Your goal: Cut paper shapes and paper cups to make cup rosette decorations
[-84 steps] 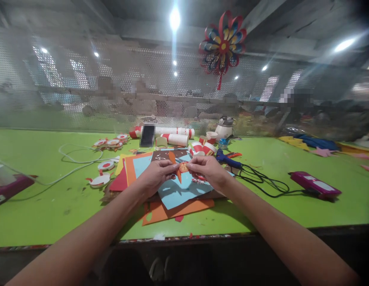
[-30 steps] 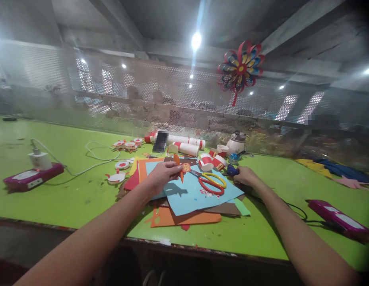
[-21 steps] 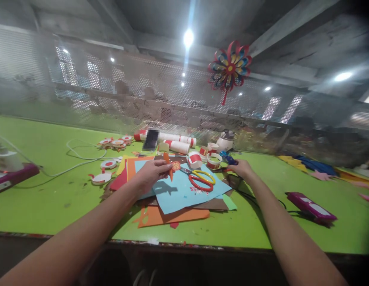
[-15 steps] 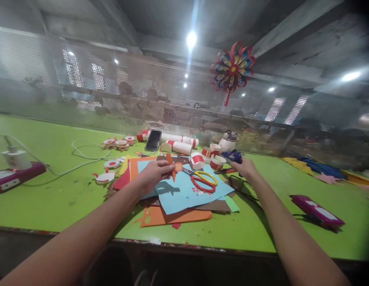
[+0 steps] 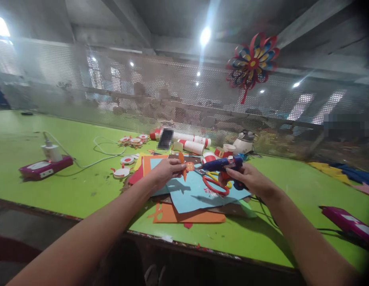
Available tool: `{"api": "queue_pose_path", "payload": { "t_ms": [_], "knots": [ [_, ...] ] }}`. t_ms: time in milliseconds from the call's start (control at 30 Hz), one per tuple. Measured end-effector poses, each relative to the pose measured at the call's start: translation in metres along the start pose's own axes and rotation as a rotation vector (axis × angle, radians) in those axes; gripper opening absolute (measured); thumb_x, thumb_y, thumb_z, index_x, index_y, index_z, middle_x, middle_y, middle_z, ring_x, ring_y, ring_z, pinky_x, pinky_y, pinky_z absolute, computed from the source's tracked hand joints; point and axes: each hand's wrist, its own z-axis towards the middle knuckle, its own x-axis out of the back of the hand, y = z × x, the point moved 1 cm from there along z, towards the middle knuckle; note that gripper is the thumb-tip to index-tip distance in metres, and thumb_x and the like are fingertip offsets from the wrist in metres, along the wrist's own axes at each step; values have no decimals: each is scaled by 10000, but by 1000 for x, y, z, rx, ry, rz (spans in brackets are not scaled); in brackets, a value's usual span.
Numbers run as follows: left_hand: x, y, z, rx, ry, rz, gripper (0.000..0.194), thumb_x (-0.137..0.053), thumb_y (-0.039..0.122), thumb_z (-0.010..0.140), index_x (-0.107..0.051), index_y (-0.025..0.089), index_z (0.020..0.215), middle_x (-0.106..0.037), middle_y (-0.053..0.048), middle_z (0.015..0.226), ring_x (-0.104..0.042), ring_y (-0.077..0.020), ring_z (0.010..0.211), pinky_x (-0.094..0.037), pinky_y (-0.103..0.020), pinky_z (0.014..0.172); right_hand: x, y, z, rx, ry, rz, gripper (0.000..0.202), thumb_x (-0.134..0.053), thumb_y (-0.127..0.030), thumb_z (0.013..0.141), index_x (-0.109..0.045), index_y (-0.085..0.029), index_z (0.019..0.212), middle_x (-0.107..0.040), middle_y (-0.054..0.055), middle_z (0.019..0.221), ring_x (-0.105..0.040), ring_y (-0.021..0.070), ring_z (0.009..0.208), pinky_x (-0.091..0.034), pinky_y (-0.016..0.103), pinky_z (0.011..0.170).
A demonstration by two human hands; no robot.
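Between the fingertips of my left hand [image 5: 169,171] is a small orange paper cutout [image 5: 185,174] with a round patterned piece [image 5: 190,166] at its right side. My right hand [image 5: 253,178] is wrapped round a dark blue glue gun [image 5: 222,163]. Its nozzle points left and lies close to the round piece; whether they touch I cannot tell. Below, scissors [image 5: 216,186] with red and yellow handles rest on light blue paper [image 5: 189,200], partly hidden by the glue gun. Orange paper [image 5: 190,214] sticks out under the blue sheets.
Paper-cup rolls [image 5: 192,147], a phone [image 5: 166,139] and a white jug [image 5: 244,142] stand behind the papers. White-and-red round paper pieces [image 5: 121,172] lie to the left. Purple power strips [image 5: 45,167] sit at both sides of the green table [image 5: 92,198], with cords across it.
My right hand has brought the glue gun from behind the papers, leftward and nearer, up to the cutout. The left hand keeps its hold. The view has turned a little left.
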Motion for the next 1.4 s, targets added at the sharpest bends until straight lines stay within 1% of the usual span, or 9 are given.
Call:
{"api": "queue_pose_path", "payload": {
  "t_ms": [100, 267, 467, 667, 833, 1000, 1100, 1233, 1400],
  "knots": [
    [-1, -1, 0, -1, -12, 6, 245, -779, 296, 626, -651, 101, 700, -583, -15, 671, -518, -91, 630, -374, -258, 648, -6, -1, 1, 8, -5, -41, 354, -577, -461, 828, -654, -118, 786, -683, 88, 750, -647, 177, 677, -496, 280, 608],
    [-1, -1, -1, -21, -30, 51, 219, -759, 293, 654, -653, 104, 688, -560, -4, 665, -484, -80, 614, -349, -248, 616, -7, 7, 3, 17, 27, -77, 359, -547, -469, 845, -626, -125, 784, -656, 75, 725, -620, 168, 666, -475, 277, 585],
    [-2, -2, -1, -25, -49, 88, 198, -739, 286, 675, -651, 110, 665, -551, -5, 650, -464, -83, 597, -343, -259, 612, -12, 2, 4, 49, 70, -174, 390, -516, -487, 857, -613, -128, 740, -608, 44, 649, -537, 117, 562, -414, 241, 517],
    [-1, -3, -1, -8, -62, 90, 181, -738, 280, 673, -672, 115, 704, -593, -36, 708, -493, -106, 635, -370, -279, 642, -15, 3, 5, 71, 61, -199, 346, -508, -456, 871, -580, -136, 758, -585, 34, 648, -520, 123, 564, -413, 261, 535],
    [0, -4, -2, -21, -71, 99, 193, -742, 300, 672, -674, 119, 685, -592, -40, 691, -500, -113, 636, -374, -282, 637, -14, 5, 5, 65, 78, -245, 364, -497, -464, 875, -593, -134, 755, -577, 32, 627, -519, 129, 563, -407, 267, 538],
    [0, -4, -1, -10, -61, 83, 206, -751, 300, 657, -692, 112, 719, -625, -62, 716, -526, -126, 649, -389, -296, 654, -15, 5, 6, 70, 68, -217, 337, -506, -464, 868, -569, -149, 765, -574, 27, 653, -515, 130, 572, -412, 270, 543],
    [0, -3, -1, -12, -59, 61, 213, -756, 296, 653, -693, 106, 725, -629, -62, 725, -535, -124, 654, -391, -295, 662, -16, 4, 5, 70, 67, -225, 321, -516, -456, 865, -552, -158, 750, -558, 18, 639, -506, 131, 576, -397, 268, 533],
    [-1, -1, -2, 26, -44, 24, 211, -768, 278, 642, -689, 99, 721, -619, -51, 706, -537, -111, 643, -393, -289, 673, -16, 3, 3, 70, 59, -218, 320, -530, -455, 855, -539, -166, 718, -549, 10, 620, -506, 131, 571, -397, 268, 534],
    [-1, 1, -3, 32, -40, 30, 190, -768, 266, 641, -684, 104, 693, -612, -52, 697, -533, -114, 648, -393, -285, 664, -18, 1, 3, 62, 50, -200, 320, -539, -458, 848, -530, -163, 727, -549, 11, 623, -505, 128, 572, -403, 266, 538]
  ]
}}
